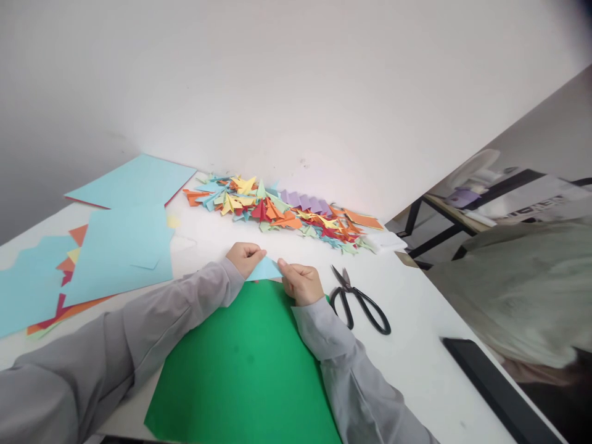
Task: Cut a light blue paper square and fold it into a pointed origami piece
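Between my two hands is a small folded piece of light blue paper [264,270], pointed at the top. My left hand [245,258] pinches its left side between thumb and fingers. On its right side, my right hand [301,282] grips it with the thumb on top. Both hands are at the far edge of a green sheet [245,364] lying on the table. Black-handled scissors [356,300] lie to the right of my right hand, blades slightly apart and pointing away.
Small folded paper planes [263,206] in several colours are heaped along the wall. Light blue sheets [123,253] and coloured scraps [76,246] cover the left side. A black flat object [494,388] lies near the right edge. Another person [522,290] is beyond the table at right.
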### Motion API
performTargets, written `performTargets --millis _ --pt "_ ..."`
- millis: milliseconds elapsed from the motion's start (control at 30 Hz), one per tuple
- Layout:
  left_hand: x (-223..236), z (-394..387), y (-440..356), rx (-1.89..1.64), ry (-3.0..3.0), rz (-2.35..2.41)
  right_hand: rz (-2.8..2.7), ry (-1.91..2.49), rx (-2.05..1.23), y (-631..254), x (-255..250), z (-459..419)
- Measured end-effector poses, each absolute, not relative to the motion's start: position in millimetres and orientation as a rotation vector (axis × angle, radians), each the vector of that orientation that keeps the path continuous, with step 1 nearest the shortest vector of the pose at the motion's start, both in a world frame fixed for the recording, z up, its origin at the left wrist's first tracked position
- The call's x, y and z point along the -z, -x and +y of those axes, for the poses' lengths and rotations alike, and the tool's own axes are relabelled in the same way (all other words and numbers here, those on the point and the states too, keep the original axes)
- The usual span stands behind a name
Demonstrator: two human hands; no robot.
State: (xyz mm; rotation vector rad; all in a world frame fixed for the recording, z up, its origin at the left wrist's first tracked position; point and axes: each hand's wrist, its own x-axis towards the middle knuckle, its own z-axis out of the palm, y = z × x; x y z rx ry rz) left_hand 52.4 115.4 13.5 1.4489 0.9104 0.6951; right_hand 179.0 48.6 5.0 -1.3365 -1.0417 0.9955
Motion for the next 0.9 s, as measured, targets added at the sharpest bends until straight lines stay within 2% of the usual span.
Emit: performTargets --millis 167,333,667,900 --pt "-7.6 117.7 -51.3 -0.836 -1.489 0.818 -0.949 1.236 -1.049 -178.4 -5.5 48.3" --pt "-3.6 117.2 -52.4 -0.789 -1.359 0.801 -0.906 1.204 -1.111 -179.4 -8.4 47.6" --pt "-8.5 121.3 -53.5 -0.820 -1.332 0.893 -0.892 1.344 -0.992 -180.1 -0.9 50.8" --pt "-9.4 116.5 -53.9 -0.774 -1.393 0.840 -1.112 1.415 -0.879 -177.1 -1.5 47.6"
